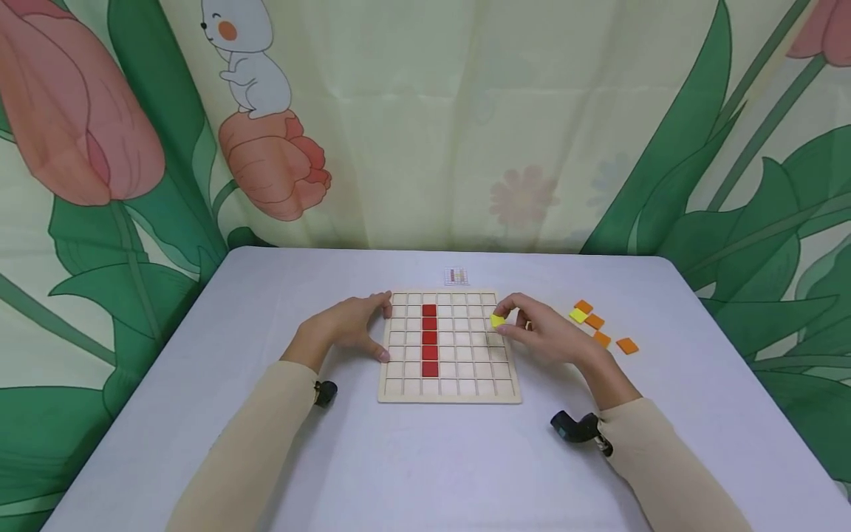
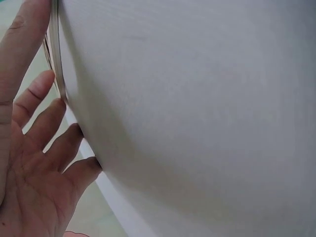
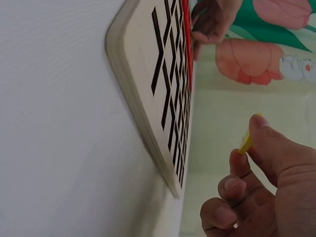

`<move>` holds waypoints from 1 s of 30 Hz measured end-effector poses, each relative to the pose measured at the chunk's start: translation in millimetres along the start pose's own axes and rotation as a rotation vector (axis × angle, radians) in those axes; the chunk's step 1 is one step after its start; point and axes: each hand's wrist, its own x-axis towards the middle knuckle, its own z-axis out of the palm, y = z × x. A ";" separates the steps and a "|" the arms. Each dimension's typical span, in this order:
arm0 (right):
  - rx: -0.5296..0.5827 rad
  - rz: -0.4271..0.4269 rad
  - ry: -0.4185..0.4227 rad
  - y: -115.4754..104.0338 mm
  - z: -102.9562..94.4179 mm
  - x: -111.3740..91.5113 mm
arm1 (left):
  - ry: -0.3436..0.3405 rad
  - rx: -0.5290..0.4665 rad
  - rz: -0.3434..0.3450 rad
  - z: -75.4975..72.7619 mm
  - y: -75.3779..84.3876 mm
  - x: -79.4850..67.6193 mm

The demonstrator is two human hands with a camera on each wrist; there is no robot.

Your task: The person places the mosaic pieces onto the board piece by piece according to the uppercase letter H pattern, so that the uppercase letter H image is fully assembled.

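Observation:
A pale wooden grid board [image 1: 405,390] lies on the white table, with a column of red square tiles [image 1: 430,337] set in its left part. At the board's left edge my left hand [image 1: 349,323] rests with fingers spread, thumb lower down and fingertips at the upper corner. In the left wrist view the left hand's fingers [image 2: 42,123] lie along the table and board edge. My right hand [image 1: 548,329] pinches a yellow tile [image 1: 496,321] between thumb and forefinger over the board's right edge. The right wrist view shows this yellow tile [image 3: 245,142] edge-on, held above the board.
Several loose orange tiles [image 1: 627,346] and a yellow one [image 1: 578,315] lie on the table right of my right hand. A small patterned card [image 1: 456,276] sits behind the board. A printed curtain [image 1: 412,133] hangs past the table's far edge.

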 end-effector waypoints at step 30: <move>-0.012 -0.026 -0.050 -29.6 59.0 54.1 | 0.002 0.041 -0.032 -1.6 4.6 4.4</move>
